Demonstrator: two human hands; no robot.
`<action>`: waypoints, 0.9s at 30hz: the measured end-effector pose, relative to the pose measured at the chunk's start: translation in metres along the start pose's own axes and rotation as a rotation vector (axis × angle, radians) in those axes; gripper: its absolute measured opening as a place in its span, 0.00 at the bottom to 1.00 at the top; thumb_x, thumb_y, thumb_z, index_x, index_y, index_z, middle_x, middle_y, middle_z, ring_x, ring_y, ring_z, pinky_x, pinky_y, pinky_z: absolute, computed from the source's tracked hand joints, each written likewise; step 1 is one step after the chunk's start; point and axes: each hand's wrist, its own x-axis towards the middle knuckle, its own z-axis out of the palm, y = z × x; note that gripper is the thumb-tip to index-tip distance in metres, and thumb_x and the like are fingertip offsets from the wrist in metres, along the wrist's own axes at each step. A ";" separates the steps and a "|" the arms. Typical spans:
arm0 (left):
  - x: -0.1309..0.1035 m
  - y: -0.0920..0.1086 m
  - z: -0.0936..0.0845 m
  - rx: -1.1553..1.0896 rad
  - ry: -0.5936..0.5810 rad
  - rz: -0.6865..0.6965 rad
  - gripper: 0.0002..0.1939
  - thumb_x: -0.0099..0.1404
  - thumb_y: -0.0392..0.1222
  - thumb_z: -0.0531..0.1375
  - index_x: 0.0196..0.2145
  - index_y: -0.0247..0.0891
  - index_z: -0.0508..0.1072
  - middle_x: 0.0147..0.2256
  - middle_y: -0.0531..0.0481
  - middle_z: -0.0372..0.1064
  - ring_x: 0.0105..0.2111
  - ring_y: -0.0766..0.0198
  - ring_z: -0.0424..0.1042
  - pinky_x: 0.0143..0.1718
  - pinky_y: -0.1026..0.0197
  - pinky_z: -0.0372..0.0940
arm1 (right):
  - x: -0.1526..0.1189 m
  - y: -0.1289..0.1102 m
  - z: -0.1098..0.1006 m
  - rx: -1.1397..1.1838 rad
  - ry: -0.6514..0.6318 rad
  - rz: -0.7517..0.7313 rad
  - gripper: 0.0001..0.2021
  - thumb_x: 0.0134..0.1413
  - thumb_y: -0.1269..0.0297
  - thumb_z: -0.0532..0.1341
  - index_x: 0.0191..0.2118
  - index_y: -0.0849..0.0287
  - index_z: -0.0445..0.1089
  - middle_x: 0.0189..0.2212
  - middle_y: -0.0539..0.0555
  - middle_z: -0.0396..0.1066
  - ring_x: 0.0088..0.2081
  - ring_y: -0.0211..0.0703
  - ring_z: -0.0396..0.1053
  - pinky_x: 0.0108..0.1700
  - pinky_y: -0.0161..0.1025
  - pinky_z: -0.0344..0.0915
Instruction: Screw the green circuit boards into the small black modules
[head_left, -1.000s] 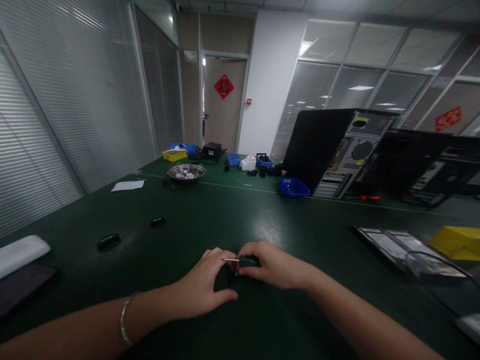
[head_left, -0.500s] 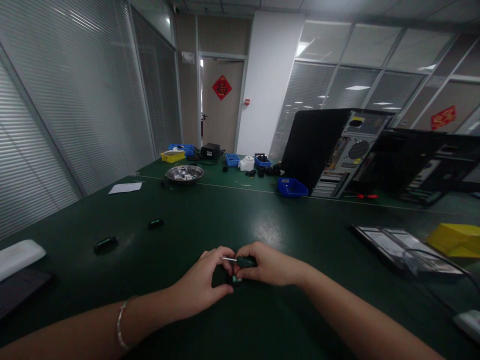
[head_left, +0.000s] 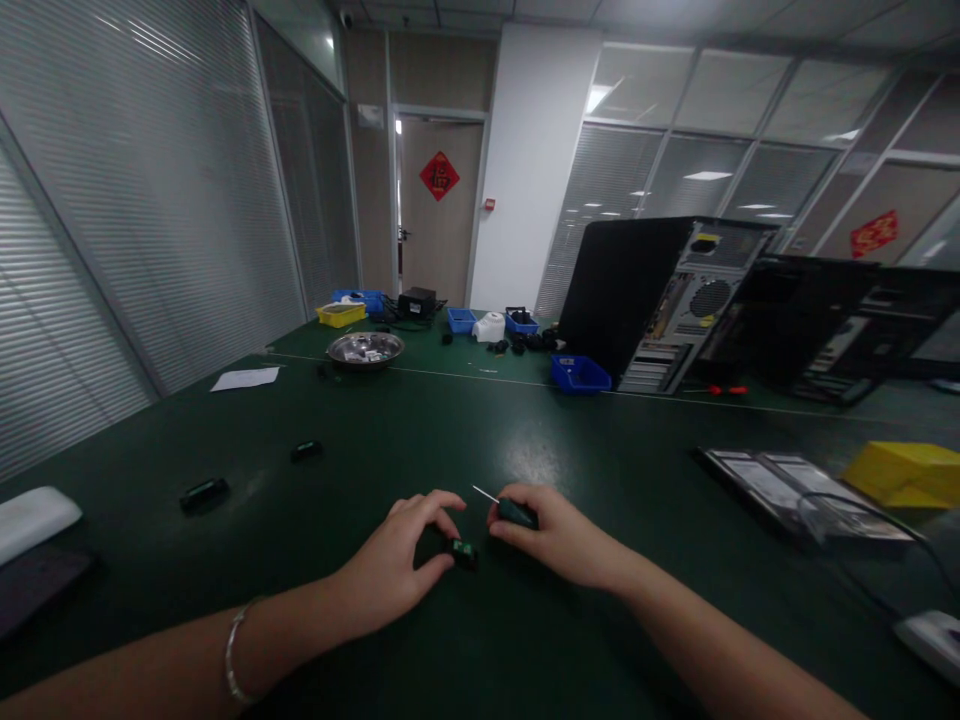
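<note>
Clock centred btwn the hands: up at 12 there's the door (head_left: pixel 442 235), red diamond sign (head_left: pixel 439 176) on it w/ one big char, looks like 福. Out at 2, a red banner (head_left: pixel 874 233), chars too blurry to read. Round to 3, flat metal units (head_left: pixel 776 480) w/ pale labels, txt too small. Containers now: steel bowl (head_left: pixel 375 363) at 11, small pale bits inside; yellow tray (head_left: pixel 343 319) beyond it, contents blurred; blue bin (head_left: pixel 583 383) at 1, just in front of the PC case (head_left: pixel 626 290), can't tell what's in it; small bin (head_left: pixel 523 328), also blue, far off at 12, dark parts in it. And up close: green-topped part (head_left: pixel 463 552), small, blk body, on the bench (head_left: pixel 360 430) at the L hand's (head_left: pixel 401 560) 3 o'c. L fingers half curled, thumb and a finger right by the part's near end; can't tell if gripping or just touching. R hand (head_left: pixel 559 530), over at 3, has its fingers closed round the screwdriver (head_left: pixel 517 514): dk green handle, thin shiny shaft aimed approx 10, tip apart from the part. Two similar black pieces (head_left: pixel 306 451) sit at 9 and 10, well apart.
</note>
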 end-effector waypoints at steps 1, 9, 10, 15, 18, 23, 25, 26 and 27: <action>0.001 0.000 -0.004 0.042 0.011 0.010 0.21 0.63 0.35 0.60 0.54 0.45 0.67 0.47 0.49 0.73 0.50 0.53 0.68 0.53 0.48 0.60 | -0.007 0.000 0.000 0.007 0.024 0.014 0.08 0.63 0.62 0.60 0.42 0.60 0.74 0.39 0.51 0.74 0.41 0.44 0.71 0.44 0.38 0.66; -0.025 -0.050 -0.076 0.303 0.119 -0.060 0.13 0.65 0.41 0.55 0.45 0.46 0.76 0.46 0.50 0.75 0.47 0.54 0.73 0.51 0.49 0.67 | -0.071 0.004 0.003 0.026 0.122 0.093 0.09 0.65 0.62 0.58 0.41 0.59 0.73 0.39 0.52 0.75 0.42 0.45 0.72 0.46 0.39 0.66; -0.033 -0.062 -0.088 0.321 0.162 -0.085 0.14 0.65 0.43 0.55 0.46 0.46 0.76 0.46 0.49 0.76 0.47 0.54 0.74 0.50 0.50 0.68 | -0.075 0.005 0.004 0.028 0.131 0.099 0.09 0.65 0.61 0.58 0.40 0.59 0.73 0.38 0.52 0.75 0.42 0.45 0.72 0.46 0.39 0.66; -0.062 -0.108 -0.128 0.478 0.368 -0.159 0.18 0.64 0.54 0.55 0.43 0.43 0.78 0.44 0.45 0.78 0.41 0.49 0.78 0.42 0.51 0.73 | -0.079 0.008 0.005 0.031 0.117 0.089 0.10 0.65 0.61 0.57 0.39 0.59 0.74 0.38 0.53 0.75 0.41 0.45 0.73 0.45 0.38 0.67; -0.066 -0.116 -0.134 0.543 0.406 -0.150 0.22 0.64 0.58 0.54 0.42 0.42 0.78 0.45 0.43 0.78 0.44 0.47 0.77 0.47 0.47 0.71 | -0.080 0.008 0.007 0.018 0.119 0.075 0.09 0.64 0.61 0.58 0.40 0.58 0.74 0.39 0.53 0.75 0.43 0.46 0.72 0.48 0.38 0.66; -0.073 -0.121 -0.132 0.630 0.465 -0.120 0.24 0.64 0.58 0.54 0.46 0.41 0.77 0.48 0.40 0.75 0.49 0.43 0.72 0.52 0.41 0.66 | -0.087 0.011 0.009 0.005 0.092 0.051 0.08 0.64 0.62 0.58 0.41 0.56 0.75 0.40 0.52 0.75 0.44 0.45 0.73 0.46 0.37 0.67; -0.077 -0.125 -0.130 0.678 0.470 -0.091 0.23 0.66 0.58 0.53 0.47 0.41 0.77 0.47 0.41 0.75 0.48 0.45 0.73 0.50 0.43 0.68 | -0.087 0.011 0.008 0.010 0.074 0.048 0.08 0.64 0.62 0.58 0.41 0.55 0.75 0.41 0.52 0.75 0.44 0.45 0.73 0.46 0.36 0.68; -0.079 -0.127 -0.130 0.705 0.467 -0.071 0.23 0.67 0.58 0.53 0.48 0.41 0.76 0.48 0.41 0.74 0.48 0.46 0.73 0.50 0.45 0.69 | -0.087 0.011 0.008 0.010 0.064 0.043 0.08 0.64 0.63 0.58 0.41 0.55 0.75 0.41 0.52 0.75 0.44 0.44 0.73 0.46 0.36 0.68; -0.080 -0.130 -0.130 0.731 0.462 -0.051 0.24 0.67 0.58 0.52 0.49 0.41 0.76 0.48 0.42 0.74 0.48 0.47 0.73 0.49 0.46 0.70 | -0.086 0.010 0.008 0.007 0.049 0.038 0.08 0.64 0.64 0.58 0.41 0.55 0.75 0.40 0.52 0.75 0.43 0.44 0.73 0.46 0.35 0.68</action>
